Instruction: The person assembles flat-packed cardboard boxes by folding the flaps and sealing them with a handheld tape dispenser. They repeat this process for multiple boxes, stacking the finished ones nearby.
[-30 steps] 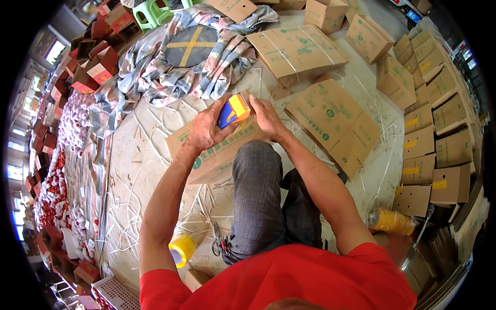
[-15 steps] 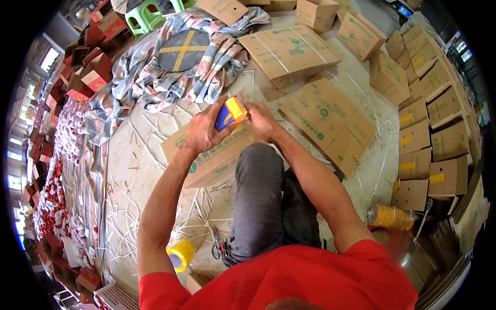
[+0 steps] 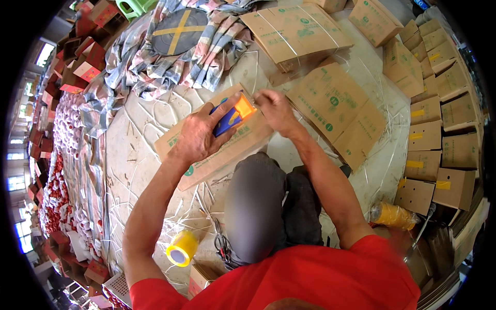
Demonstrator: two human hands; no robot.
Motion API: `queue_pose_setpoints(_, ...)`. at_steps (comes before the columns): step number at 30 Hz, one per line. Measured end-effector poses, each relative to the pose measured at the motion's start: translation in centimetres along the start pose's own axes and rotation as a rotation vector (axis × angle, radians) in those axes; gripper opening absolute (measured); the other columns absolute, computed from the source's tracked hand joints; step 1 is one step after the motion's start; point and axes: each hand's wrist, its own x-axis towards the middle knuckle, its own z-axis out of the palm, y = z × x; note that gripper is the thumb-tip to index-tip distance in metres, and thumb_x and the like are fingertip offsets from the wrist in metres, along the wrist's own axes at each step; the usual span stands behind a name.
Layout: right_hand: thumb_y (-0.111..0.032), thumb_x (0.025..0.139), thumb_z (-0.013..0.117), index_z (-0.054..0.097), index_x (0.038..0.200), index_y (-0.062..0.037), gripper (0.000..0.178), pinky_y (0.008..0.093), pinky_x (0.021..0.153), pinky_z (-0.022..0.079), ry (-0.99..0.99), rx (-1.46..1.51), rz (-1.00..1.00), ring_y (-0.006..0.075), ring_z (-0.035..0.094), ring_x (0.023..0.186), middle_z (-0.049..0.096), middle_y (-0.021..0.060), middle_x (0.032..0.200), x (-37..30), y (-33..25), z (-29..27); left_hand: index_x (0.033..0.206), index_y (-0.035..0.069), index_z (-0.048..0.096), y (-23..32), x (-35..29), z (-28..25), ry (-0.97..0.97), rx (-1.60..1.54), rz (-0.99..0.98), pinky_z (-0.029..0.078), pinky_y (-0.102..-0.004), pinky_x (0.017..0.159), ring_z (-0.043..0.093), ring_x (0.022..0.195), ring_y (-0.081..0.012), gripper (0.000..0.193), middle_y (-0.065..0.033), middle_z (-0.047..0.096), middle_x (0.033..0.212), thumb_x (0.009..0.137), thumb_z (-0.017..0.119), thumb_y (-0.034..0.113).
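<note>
A blue and orange tape dispenser [image 3: 227,125] is gripped in my left hand [image 3: 199,137], the index finger stretched along it. It lies against the top of a long cardboard box [image 3: 235,151], which stands on the floor in front of my knees. My right hand [image 3: 279,112] is at the box's far right end, just beside the dispenser's orange tip. Its fingers are curled together; whether tape is between them is too small to see.
Flattened cardboard [image 3: 330,106] lies to the right, with a strapped carton stack [image 3: 297,33] behind. Stacked boxes [image 3: 426,157] line the right side. A yellow tape roll [image 3: 182,248] and scissors [image 3: 222,247] sit near my leg. White straps [image 3: 150,124] litter the floor; a plaid tarp [image 3: 137,67] lies far left.
The dispenser has come down from above the box onto its top. My right hand has moved a little right, away from the dispenser. The whole view has shifted slightly.
</note>
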Motion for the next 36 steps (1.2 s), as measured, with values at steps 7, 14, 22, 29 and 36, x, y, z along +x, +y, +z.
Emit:
queue_pose_setpoints(7,-0.031,0.104,0.061,0.059,0.083,-0.0068,0.032,0.0271,0.064,0.036,0.070,0.024,0.245,0.0053,0.039,0.074,0.045,-0.0080,0.078,4.3,6.6,-11.8,0.159,0.029,0.044,0.7,-1.4,-2.7,-0.296,0.251,-0.168,0.059,-0.0497,0.072,0.070,0.075,-0.0392,0.077,-0.0203,0.063,0.089,0.089,0.075,0.027)
queue_pose_setpoints(14,-0.032,0.105,0.060,0.050,0.080,-0.0093,0.035,0.0274,0.064,0.033,-0.004,0.030,0.176,0.0056,0.035,0.074,0.041,-0.0080,0.078,6.5,8.7,-11.9,0.153,0.023,0.049,0.9,1.0,-1.4,-0.319,0.318,-0.207,0.057,-0.0499,0.070,0.068,0.077,-0.0400,0.071,-0.0212,0.065,0.093,0.088,0.075,0.028)
queue_pose_setpoints(22,-0.030,0.107,0.058,0.047,0.075,-0.0122,0.038,0.0272,0.061,0.031,0.017,0.147,0.201,0.0045,0.034,0.070,0.040,-0.0083,0.074,5.2,13.7,-10.6,0.143,0.021,0.054,0.8,3.1,-0.5,-0.378,0.338,-0.203,0.056,-0.0511,0.071,0.069,0.079,-0.0387,0.054,-0.0182,0.068,0.089,0.092,0.070,0.028)
queue_pose_setpoints(29,-0.032,0.108,0.057,0.049,0.077,-0.0117,0.038,0.0260,0.062,0.032,-0.009,0.192,0.266,0.0040,0.035,0.070,0.041,-0.0086,0.075,5.3,15.8,-10.1,0.139,0.020,0.055,0.7,4.5,-0.1,-0.472,0.417,-0.227,0.056,-0.0486,0.067,0.070,0.080,-0.0357,0.050,-0.0164,0.068,0.088,0.092,0.069,0.028)
queue_pose_setpoints(36,-0.033,0.107,0.057,0.058,0.085,-0.0053,0.036,0.0265,0.069,0.038,-0.088,0.196,0.358,0.0065,0.042,0.075,0.048,-0.0069,0.079,3.6,19.9,-6.1,0.140,0.018,0.054,0.0,6.2,0.4,-0.589,0.440,-0.203,0.056,-0.0477,0.067,0.071,0.079,-0.0350,0.053,-0.0160,0.068,0.088,0.090,0.070,0.025)
